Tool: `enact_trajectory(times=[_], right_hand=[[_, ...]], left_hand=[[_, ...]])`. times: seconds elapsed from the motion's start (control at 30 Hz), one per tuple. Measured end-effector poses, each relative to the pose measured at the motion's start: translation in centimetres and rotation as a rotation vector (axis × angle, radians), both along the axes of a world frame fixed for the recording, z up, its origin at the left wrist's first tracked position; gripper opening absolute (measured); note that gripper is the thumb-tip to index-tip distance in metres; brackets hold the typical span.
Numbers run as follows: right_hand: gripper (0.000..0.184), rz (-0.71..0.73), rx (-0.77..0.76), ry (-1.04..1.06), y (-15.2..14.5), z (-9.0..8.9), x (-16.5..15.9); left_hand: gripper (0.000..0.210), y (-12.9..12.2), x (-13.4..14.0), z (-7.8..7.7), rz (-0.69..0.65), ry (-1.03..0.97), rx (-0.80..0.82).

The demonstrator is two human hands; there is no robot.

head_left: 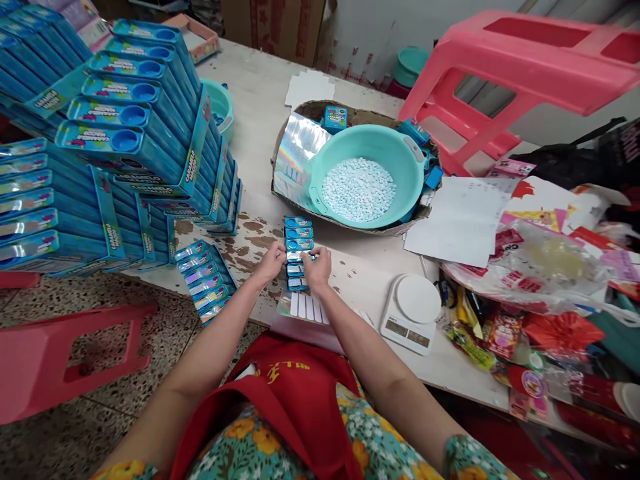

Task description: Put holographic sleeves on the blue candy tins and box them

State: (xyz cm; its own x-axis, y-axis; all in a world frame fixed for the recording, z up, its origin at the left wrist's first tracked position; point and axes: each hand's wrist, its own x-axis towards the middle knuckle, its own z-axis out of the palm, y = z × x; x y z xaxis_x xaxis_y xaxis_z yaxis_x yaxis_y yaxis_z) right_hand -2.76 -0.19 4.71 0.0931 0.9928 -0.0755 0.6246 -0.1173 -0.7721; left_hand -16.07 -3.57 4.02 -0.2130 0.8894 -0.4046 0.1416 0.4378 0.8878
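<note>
A short row of small blue candy tins lies on the table in front of me. My left hand is closed in a pinch at the row's left edge. From the right, my right hand pinches over the same tin. Between the fingertips a narrow pale label lies across that tin; its ends are hidden by the fingers. The nearer tins also show pale strips. Just below the row, close to my apron, is a sheet of labels with several white rectangles.
Tall stacks of blue tin packs rise at left, with one pack at the table edge. A turquoise basin of pale candies sits in a cardboard box. At right are a white scale, plastic bags and a pink stool.
</note>
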Motion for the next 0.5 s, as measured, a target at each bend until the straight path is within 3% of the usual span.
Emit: enact_trajectory(times=[0.17, 0.3, 0.43, 0.5], right_hand=[[0.011, 0.091, 0.073, -0.081, -0.1, 0.9, 0.2], [0.015, 0.162, 0.136, -0.174, -0.7, 1.5, -0.1], [0.021, 0.187, 0.177, -0.286, -1.1, 1.6, -0.3], [0.024, 0.218, 0.134, -0.319, -0.9, 1.7, -0.2]], left_hand=[[0.014, -1.0, 0.5, -0.7, 0.061, 0.146, -0.126], [0.02, -3.7, -0.1, 0.0, 0.071, 0.12, -0.134], [0.051, -7.2, -0.3, 1.7, 0.009, -0.12, -0.222], [0.053, -8.4, 0.1, 2.4, -0.066, -0.275, -0.247]])
